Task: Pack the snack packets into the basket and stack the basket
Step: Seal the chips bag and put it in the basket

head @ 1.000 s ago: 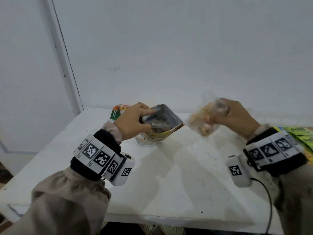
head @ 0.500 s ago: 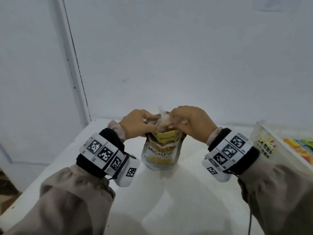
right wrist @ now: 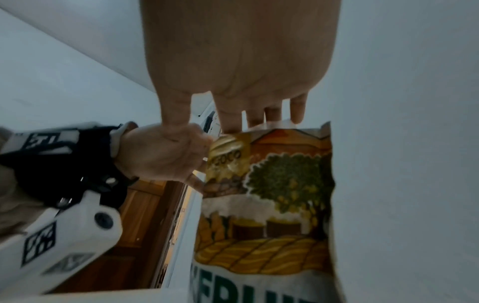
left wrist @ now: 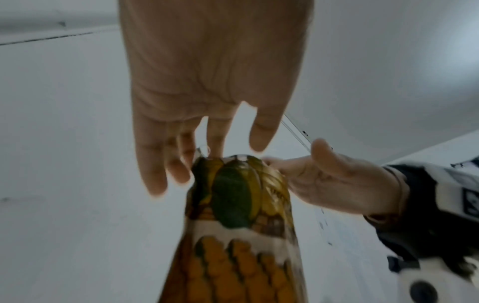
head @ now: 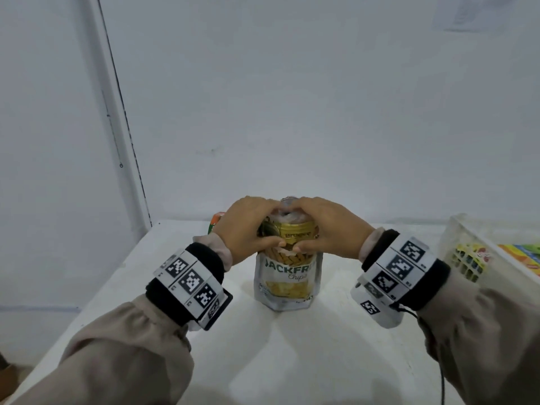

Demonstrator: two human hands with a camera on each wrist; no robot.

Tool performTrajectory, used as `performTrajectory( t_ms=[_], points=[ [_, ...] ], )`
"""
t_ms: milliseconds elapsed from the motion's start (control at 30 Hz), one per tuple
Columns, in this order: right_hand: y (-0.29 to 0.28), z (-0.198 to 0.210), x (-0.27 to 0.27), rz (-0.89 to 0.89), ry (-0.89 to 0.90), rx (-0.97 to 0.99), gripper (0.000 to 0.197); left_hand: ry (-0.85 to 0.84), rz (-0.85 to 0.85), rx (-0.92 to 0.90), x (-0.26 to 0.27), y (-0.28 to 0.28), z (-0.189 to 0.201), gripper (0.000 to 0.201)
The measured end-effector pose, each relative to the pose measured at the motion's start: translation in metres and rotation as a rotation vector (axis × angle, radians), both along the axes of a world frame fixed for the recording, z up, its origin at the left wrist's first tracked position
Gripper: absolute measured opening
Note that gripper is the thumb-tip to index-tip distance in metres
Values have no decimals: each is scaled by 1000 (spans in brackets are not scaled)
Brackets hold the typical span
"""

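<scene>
A jackfruit chips pouch (head: 287,276) stands upright on the white table (head: 292,361), straight ahead. Both hands clasp its top. My left hand (head: 248,232) grips the top from the left, thumb across the front. My right hand (head: 327,229) grips it from the right, thumb meeting the left one. A clear bag of snacks (head: 287,214) pokes out of the pouch mouth between the fingers. In the left wrist view the pouch (left wrist: 241,225) rises to my left hand's fingers (left wrist: 153,164). In the right wrist view my right hand's fingers (right wrist: 233,114) reach the pouch top (right wrist: 269,184). A white basket (head: 467,252) holds colourful packets at the right.
A green and orange packet (head: 215,223) lies behind my left hand near the wall. The table's left edge (head: 87,302) drops off toward the floor. The wall stands close behind the pouch.
My right hand brought the clear snack bag over to the pouch and pushed it into the mouth. Both hands now close round the pouch top, and the pouch stands upright.
</scene>
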State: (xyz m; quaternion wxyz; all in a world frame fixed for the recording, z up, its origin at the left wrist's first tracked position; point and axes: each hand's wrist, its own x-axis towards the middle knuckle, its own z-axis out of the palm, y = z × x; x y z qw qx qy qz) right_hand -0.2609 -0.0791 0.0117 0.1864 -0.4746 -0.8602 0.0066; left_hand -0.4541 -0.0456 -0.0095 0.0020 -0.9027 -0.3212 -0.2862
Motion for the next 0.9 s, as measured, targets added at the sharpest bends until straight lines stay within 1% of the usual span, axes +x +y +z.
performTrajectory(
  t_ms=[33, 67, 100, 133, 200, 267, 300, 367, 433, 533, 600, 667, 733, 767, 800, 833, 867, 900],
  points=[
    [1, -3, 1, -18, 7, 13, 56, 30, 24, 29, 0, 4, -1, 52],
    [2, -6, 1, -25, -19, 75, 51, 64, 53, 44, 1, 5, -2, 45],
    [4, -11, 2, -31, -85, 182, 47, 104, 91, 31, 1, 5, -3, 40],
    [6, -13, 3, -37, -165, 264, 47, 168, 129, 11, 1, 6, -3, 35],
    [9, -15, -1, -31, -269, 314, 56, 314, 168, -15, 3, 10, -2, 28],
    [10, -9, -8, -73, -358, 189, 59, 377, 163, -46, 6, 11, 2, 25],
    [10, -6, -12, -111, -433, 109, 58, 395, 156, -63, 6, 11, 5, 25],
    [16, 0, -18, -140, -556, 65, 56, 420, 149, -69, 7, 10, 9, 30],
    [20, 6, -23, -178, -630, 3, 57, 409, 138, -47, 6, 10, 10, 32],
    [28, 6, -26, -214, -728, -129, 55, 327, 100, -22, 6, 12, 7, 31],
    [33, 5, -30, -256, -794, -229, 57, 233, 74, -27, 6, 11, 3, 30],
    [34, 2, -33, -257, -792, -266, 59, 71, 36, -39, 6, 12, -4, 24],
    [34, 2, -30, -236, -695, -258, 62, -177, -30, -43, 6, 16, -12, 17],
    [34, 3, -28, -219, -616, -247, 61, -303, -60, -49, 7, 18, -17, 22],
    [33, 3, -25, -192, -532, -221, 55, -426, -65, -60, 7, 19, -22, 37],
    [31, 3, -22, -159, -440, -181, 45, -522, -54, -105, 7, 19, -27, 57],
    [28, 3, -20, -128, -335, -139, 38, -586, -38, -204, 7, 19, -31, 76],
    [26, 3, -16, -101, -225, -92, 35, -637, -33, -343, 7, 18, -33, 91]
  ],
)
